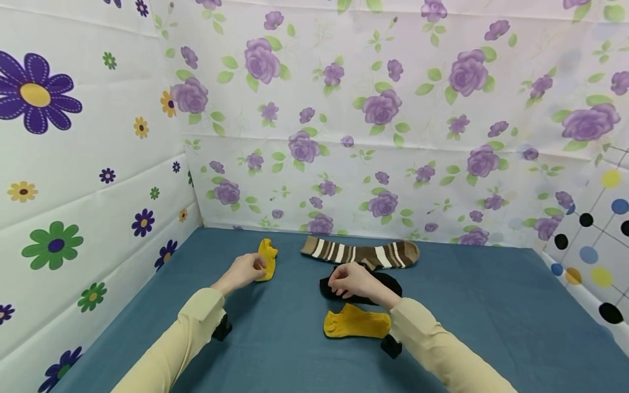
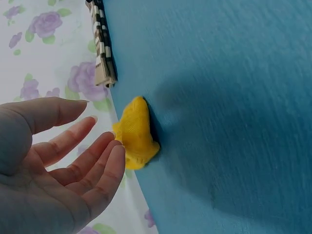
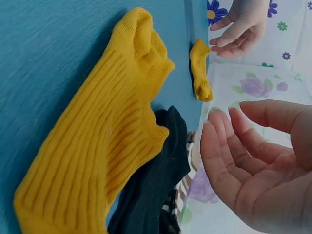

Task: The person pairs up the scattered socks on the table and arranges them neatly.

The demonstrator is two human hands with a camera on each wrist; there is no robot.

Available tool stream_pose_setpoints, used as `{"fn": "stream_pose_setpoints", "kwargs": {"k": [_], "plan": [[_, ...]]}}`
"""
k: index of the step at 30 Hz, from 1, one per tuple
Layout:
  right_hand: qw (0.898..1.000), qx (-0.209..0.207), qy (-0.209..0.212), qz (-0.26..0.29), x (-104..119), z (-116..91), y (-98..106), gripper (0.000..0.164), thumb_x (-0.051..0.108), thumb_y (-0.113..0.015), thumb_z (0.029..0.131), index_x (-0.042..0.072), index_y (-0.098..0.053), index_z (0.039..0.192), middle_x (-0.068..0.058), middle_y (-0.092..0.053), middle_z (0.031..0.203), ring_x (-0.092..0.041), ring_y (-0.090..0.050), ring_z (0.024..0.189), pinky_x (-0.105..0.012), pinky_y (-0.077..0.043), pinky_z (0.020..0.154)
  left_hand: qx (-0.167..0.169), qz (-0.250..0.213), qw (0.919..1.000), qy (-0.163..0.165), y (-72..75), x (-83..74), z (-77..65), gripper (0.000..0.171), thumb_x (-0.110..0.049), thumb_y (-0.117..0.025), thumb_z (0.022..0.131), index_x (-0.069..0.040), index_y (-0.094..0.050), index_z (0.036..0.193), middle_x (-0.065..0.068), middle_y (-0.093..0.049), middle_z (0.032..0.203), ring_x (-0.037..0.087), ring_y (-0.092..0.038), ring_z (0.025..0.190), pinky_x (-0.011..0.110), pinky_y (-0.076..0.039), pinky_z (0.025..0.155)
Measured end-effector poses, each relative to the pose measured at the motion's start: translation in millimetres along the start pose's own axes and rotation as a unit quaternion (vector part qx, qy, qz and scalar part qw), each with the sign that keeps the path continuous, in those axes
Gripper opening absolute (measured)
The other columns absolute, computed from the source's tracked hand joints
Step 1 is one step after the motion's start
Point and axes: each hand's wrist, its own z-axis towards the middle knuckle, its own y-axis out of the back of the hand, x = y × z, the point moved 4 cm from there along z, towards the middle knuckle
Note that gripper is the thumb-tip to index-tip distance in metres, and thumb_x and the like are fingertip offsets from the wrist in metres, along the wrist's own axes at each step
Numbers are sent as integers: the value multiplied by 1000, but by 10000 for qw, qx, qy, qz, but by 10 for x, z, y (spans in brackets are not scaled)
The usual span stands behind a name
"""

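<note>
At the left a small yellow sock (image 1: 267,257) lies on the cloth, and my left hand (image 1: 242,271) hovers beside it. The left wrist view shows this hand (image 2: 73,156) with loosely bent fingers and nothing between them, apart from the yellow sock (image 2: 135,134). Over a black sock (image 1: 388,284) hangs my right hand (image 1: 356,279), hiding part of it. Seen from the right wrist, the hand (image 3: 258,170) has thumb and fingers apart and holds nothing. Nearer to me lies a second yellow sock (image 1: 358,323), its ribbed side filling much of the right wrist view.
Behind the black sock stretches a brown and white striped sock (image 1: 361,254). A blue cloth (image 1: 476,316) covers the table. Flower-patterned sheets (image 1: 339,120) rise at the back and left, and a dotted one (image 1: 589,245) at the right.
</note>
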Motion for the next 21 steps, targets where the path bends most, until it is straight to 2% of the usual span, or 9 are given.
{"fn": "stream_pose_setpoints", "kwargs": {"k": [5,15,21], "plan": [[9997,158,167,41,60,70,-87,16,10,-57,90,-5,-62,94,-11,-62,82,-33,-59,78,-38,-50,64,-79,42,10000,24,24,35,-6,14,-2,-61,83,4,-59,95,9,-54,84,24,-52,78,36,-45,65],[9995,230,94,217,81,166,-200,16,9,-57,89,-4,-60,97,-14,-61,87,-26,-59,76,-36,-50,63,-107,68,9999,109,18,64,-21,15,-2,-61,83,5,-59,96,11,-49,86,25,-47,79,37,-43,65],[9995,256,85,189,99,175,-237,13,8,-57,89,-3,-61,96,-8,-61,83,-24,-59,75,-36,-50,63,-31,106,9999,95,-21,85,-17,15,-2,-61,83,5,-61,96,10,-52,87,24,-52,80,35,-46,66]]}}
